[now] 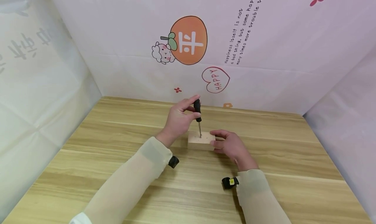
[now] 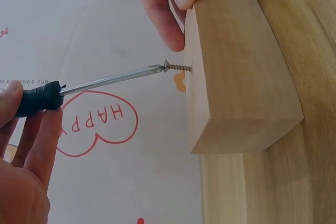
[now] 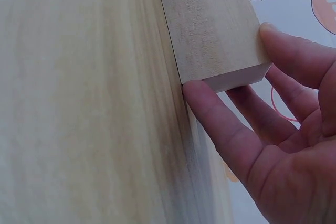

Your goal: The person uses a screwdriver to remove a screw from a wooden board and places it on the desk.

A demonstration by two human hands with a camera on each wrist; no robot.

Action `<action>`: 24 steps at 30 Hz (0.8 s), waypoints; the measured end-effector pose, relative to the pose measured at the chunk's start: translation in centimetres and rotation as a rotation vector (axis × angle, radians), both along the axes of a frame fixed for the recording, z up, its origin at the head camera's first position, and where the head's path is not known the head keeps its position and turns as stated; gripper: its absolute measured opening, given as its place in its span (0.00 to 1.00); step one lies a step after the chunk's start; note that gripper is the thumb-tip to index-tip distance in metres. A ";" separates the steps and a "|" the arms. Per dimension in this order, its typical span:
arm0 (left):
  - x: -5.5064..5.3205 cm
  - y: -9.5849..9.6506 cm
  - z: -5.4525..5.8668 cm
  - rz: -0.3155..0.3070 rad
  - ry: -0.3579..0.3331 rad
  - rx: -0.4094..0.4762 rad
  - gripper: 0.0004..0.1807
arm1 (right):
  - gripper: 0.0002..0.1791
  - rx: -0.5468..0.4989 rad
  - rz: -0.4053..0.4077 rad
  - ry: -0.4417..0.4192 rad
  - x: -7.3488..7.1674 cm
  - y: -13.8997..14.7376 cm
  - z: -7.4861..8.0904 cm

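Standing nearly upright, a black-handled screwdriver (image 1: 198,119) is pinched by its handle between the thumb and fingers of the left hand (image 1: 177,121). Its tip is set at the head of a metal screw (image 2: 177,67), which is partly sunk in the top face of a pale wooden block (image 1: 201,146); bare thread is seen below the head. Small dark marks are dotted over that face. The block is placed on the wood-grain tabletop (image 1: 117,145), toward the back edge and roughly midway between the side edges. Its right end is grasped by the right hand (image 1: 231,145). Beyond the back edge, a red heart (image 1: 216,80) lettered HAPPY is printed on a white sheet (image 1: 132,70).
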State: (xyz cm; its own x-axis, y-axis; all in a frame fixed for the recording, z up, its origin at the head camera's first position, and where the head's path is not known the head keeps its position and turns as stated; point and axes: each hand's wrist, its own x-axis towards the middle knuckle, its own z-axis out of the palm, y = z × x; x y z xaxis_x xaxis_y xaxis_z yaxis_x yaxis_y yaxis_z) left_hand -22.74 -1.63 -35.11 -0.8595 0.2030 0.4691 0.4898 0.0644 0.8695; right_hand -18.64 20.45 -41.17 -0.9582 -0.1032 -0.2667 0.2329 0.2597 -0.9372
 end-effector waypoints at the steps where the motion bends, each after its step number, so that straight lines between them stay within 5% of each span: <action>1: 0.1 0.1 0.1 0.004 0.008 -0.012 0.31 | 0.22 0.000 -0.001 0.000 0.0 0.0 0.0; 15: 0.4 0.1 0.0 0.002 0.092 -0.097 0.31 | 0.23 -0.002 -0.002 0.005 -0.1 0.0 -0.3; 24: 0.9 -0.1 0.1 -0.142 0.164 -0.138 0.30 | 0.23 -0.006 0.001 0.005 -0.1 0.0 -0.3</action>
State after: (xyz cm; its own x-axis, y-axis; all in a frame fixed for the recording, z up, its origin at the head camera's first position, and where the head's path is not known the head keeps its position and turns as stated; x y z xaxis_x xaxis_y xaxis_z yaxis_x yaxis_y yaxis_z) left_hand -21.87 -1.74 -34.99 -0.7325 0.3882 0.5593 0.6360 0.0970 0.7656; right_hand -18.75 20.41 -41.45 -0.9596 -0.1053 -0.2610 0.2278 0.2545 -0.9399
